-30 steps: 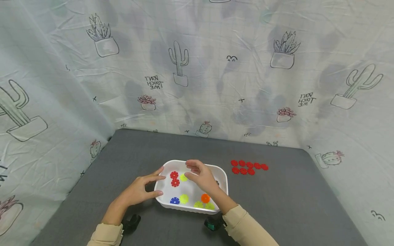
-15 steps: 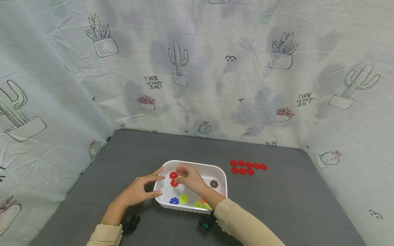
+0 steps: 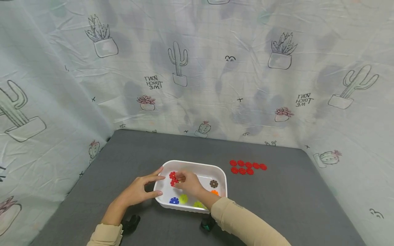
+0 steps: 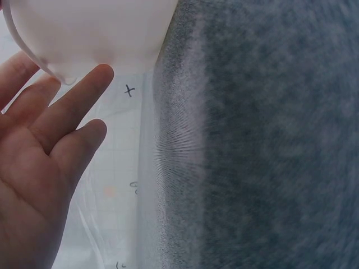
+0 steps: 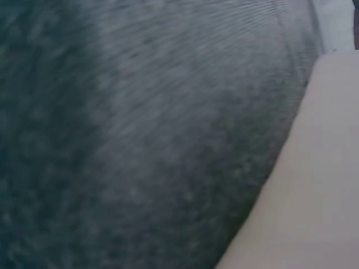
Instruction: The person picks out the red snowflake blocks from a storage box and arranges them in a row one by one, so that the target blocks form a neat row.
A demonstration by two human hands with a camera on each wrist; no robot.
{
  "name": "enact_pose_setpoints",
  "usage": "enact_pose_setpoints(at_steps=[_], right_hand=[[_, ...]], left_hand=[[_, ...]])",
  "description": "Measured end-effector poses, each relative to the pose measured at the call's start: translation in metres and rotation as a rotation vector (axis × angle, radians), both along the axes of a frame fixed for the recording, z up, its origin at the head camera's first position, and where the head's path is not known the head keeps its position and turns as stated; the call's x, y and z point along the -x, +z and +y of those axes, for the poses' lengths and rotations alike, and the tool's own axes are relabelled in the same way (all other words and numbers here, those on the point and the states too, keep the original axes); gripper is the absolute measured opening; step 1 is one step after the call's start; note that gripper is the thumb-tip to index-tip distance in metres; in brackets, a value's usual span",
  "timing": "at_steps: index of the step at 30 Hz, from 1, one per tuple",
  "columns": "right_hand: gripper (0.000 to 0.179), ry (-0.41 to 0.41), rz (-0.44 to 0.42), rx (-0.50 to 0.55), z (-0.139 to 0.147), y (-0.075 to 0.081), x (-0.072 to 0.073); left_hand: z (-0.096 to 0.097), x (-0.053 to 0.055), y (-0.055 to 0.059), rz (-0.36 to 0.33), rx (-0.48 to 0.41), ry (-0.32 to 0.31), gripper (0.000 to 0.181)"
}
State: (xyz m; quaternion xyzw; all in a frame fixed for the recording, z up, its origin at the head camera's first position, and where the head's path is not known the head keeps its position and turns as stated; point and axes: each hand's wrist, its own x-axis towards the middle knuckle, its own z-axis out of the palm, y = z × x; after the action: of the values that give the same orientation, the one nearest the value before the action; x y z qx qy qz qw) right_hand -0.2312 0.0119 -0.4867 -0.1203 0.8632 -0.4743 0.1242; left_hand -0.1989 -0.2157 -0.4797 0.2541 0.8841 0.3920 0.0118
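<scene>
A white plastic tray [image 3: 212, 167] holds several notched plastic discs. Inside it, my right hand [image 3: 190, 184] reaches over the left part, with thumb and fingertips around the lower red disc [image 3: 173, 183]; a gap shows between them. Just behind lies another red disc [image 3: 172, 175]. My left hand [image 3: 140, 188] rests against the tray's left end, fingers spread along rim and wall. In the left wrist view the left hand [image 4: 45, 140] touches the tray's outer wall [image 4: 101, 33] with its fingers extended. The right wrist view shows no fingers, only the tray wall [image 5: 314, 168] and the table.
Also in the tray are a blue disc [image 3: 174, 200], a yellow-green disc [image 3: 183, 198], a brown disc [image 3: 213, 183] and an orange disc [image 3: 214, 192]. Several red discs [image 3: 248, 165] lie in two rows on the grey table [image 3: 277, 205], right of the tray. A patterned curtain [image 3: 197, 68] surrounds the table.
My right hand has moved left and lower within the tray, from near the back rim to the red discs, uncovering the brown disc. My left hand has stayed in place.
</scene>
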Motion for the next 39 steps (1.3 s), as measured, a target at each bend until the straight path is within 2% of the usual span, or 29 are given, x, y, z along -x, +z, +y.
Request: enact_pose_setpoints(at_steps=[12,18,31,39], right_hand=[[0.031,0.025,0.134,-0.214,-0.0085,-0.0042,0.0002],[0.031,0.061,0.173,-0.235,-0.0103,-0.0014,-0.0011],[0.030,0.114,0.166,-0.284,-0.0083,0.0000,-0.0032],[0.029,0.158,0.218,-0.321,-0.0073,-0.0024,-0.0074]], left_hand=[[-0.0014,0.0006,0.0004,0.023,0.004,0.009,0.055],[-0.0017,0.0008,0.0013,0.002,-0.015,0.010,0.055],[-0.0007,0.0011,-0.0007,-0.010,-0.011,0.021,0.055],[0.0004,0.0007,-0.0017,-0.011,-0.011,0.017,0.055]])
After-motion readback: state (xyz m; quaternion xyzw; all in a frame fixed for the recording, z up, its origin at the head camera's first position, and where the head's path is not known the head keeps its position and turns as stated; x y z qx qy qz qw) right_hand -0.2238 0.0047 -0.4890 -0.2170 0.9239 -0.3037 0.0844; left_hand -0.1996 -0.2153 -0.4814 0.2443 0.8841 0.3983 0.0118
